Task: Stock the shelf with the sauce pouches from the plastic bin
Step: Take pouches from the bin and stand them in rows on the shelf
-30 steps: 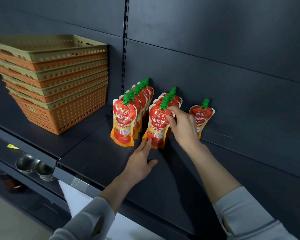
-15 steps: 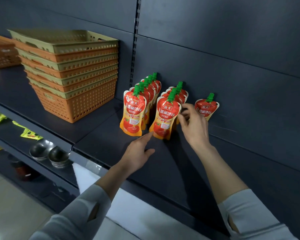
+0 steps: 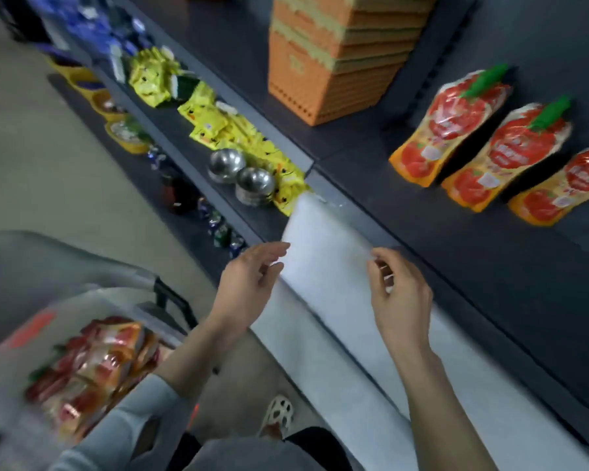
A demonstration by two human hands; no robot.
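Sauce pouches on shelf: three red-and-orange pouches with green caps are seen at the upper right; the left pouch and the middle pouch stand upright, and the right pouch is cut off by the frame edge. Any rows behind them cannot be made out.
Sauce pouches in bin: a loose heap of pouches is seen at the lower left inside the plastic bin; the heap is blurred, so no count can be given, and the bin's near side is hidden by a grey sleeve.
Shelf: the dark shelf carries the standing pouches and a stack of orange baskets, whose top is cut off.
Hard to make out: the whole frame is smeared by motion; print on the pouches cannot be read.
Left hand: the left hand is held in the air below the shelf edge, fingers loosely spread, nothing gripped or touched.
Right hand: the right hand is held beside it, fingers half curled and apart, nothing held.
Lower shelf: yellow packets and two steel bowls, turned upside down, are seen there.
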